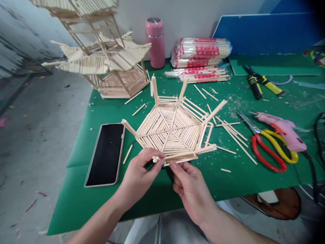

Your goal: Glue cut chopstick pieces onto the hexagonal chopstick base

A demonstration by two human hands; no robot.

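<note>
A hexagonal panel of glued wooden sticks (175, 127) lies on the green table (101, 108), with short posts rising at its corners. My left hand (138, 174) pinches the ends of a few sticks at the panel's near edge. My right hand (189, 186) grips the same near edge from below, thumb on the sticks. Loose sticks (232, 134) lie scattered to the right of the panel.
A black phone (106, 154) lies to the left. A stick tower model (106, 57) stands at the back left, by a pink flask (155, 42) and packs of chopsticks (200, 52). Red-yellow scissors (269, 145), a pink glue gun (284, 130) and cutters (261, 83) lie on the right.
</note>
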